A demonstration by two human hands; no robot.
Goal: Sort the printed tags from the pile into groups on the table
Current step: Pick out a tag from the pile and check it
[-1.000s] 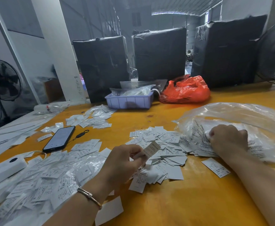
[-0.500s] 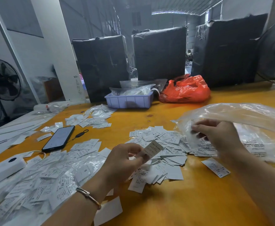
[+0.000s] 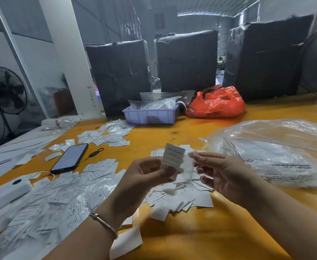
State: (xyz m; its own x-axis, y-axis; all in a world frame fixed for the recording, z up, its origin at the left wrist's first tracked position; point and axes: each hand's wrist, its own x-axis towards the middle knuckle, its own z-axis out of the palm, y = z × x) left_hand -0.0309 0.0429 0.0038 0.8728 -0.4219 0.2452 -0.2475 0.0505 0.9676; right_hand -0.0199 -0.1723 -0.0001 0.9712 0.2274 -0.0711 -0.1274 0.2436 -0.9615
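Left hand (image 3: pixel 146 177) pinches a printed tag (image 3: pixel 173 156), right hand (image 3: pixel 223 175) pinches another blurred tag (image 3: pixel 188 166); comparison step, next requires placement on matching group.

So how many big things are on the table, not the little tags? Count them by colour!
Black: 4, three wrapped bales and a phone
Orange: 1, a bag
Purple: 1, a tray
White: 1, a box
Clear: 1, a big bag
Total: 8
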